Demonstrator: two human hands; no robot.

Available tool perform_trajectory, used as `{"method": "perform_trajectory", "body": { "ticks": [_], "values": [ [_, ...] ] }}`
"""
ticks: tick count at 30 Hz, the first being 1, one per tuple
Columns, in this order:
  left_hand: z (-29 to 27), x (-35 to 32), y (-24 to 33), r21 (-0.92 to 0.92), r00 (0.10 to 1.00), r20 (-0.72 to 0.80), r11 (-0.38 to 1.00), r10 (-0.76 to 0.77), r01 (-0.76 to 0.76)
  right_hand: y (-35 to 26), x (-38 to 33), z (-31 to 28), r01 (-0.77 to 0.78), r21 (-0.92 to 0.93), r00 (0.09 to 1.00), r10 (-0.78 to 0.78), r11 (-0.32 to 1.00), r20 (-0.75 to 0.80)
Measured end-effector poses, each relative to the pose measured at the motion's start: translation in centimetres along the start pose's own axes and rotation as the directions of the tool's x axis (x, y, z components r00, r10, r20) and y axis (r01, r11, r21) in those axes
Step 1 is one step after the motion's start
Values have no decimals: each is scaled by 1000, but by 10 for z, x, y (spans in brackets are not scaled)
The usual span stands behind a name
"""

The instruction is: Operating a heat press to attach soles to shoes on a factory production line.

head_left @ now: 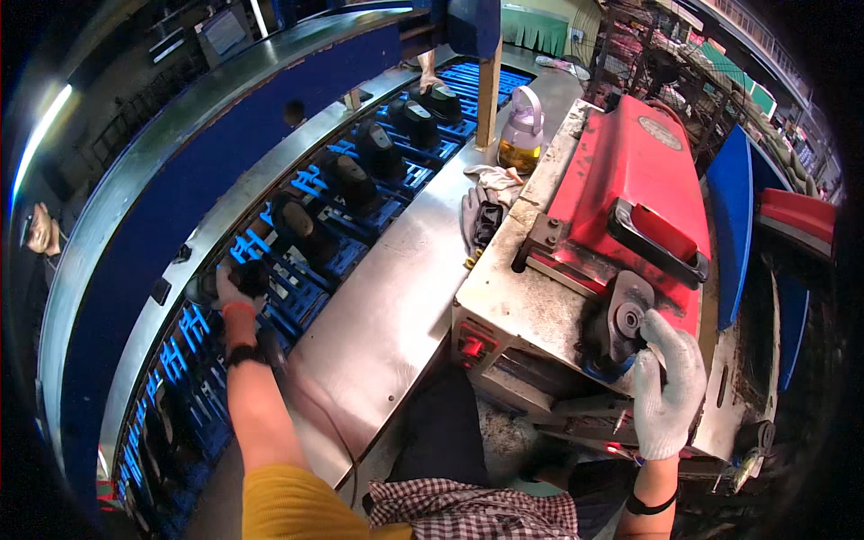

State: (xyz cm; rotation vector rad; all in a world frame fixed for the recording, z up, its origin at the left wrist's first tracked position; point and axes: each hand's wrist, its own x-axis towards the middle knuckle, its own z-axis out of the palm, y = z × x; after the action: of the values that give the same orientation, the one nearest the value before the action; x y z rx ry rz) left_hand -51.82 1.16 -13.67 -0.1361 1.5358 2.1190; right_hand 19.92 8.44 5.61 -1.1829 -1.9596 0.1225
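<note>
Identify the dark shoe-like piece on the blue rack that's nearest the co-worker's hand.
The farthest dark piece, left of the wooden post. The co-worker's hand is right at it; the other pieces sit closer to the wearer.

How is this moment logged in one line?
left hand: at dark item, blue conveyor | right hand: at dark rounded piece, by red machine

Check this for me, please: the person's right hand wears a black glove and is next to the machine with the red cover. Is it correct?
Not quite: the glove on the person's right hand is white, not black, as the head view shows. The hand is indeed next to the machine with the red cover.
</note>
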Motion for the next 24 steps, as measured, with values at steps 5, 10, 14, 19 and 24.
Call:
{"method": "perform_trajectory", "body": {
  "ticks": [5, 10, 14, 19, 24],
  "values": [
    [-25, -87, -25, -291, 926, 375, 942, -51, 170, -1, 1, -10, 70, -94, 997, -73, 993, -25],
    [-10, -240, -20, -478, 916, 358, 807, -182, 347, -4, 13, -17, 147, 105, 989, -148, 984, 6],
    [25, -317, -48, -111, 640, 765, 963, -75, 247, -3, -7, -27, 237, 445, 971, -221, 864, -88],
    [113, -466, -59, 23, 175, 982, 974, -64, 227, -23, -45, -62, -186, 826, 897, -251, 533, 364],
    [175, -566, -71, 326, -74, 941, 943, -331, -69, -22, -80, -114, -344, 739, 937, 158, 579, 312]
  ]
}}
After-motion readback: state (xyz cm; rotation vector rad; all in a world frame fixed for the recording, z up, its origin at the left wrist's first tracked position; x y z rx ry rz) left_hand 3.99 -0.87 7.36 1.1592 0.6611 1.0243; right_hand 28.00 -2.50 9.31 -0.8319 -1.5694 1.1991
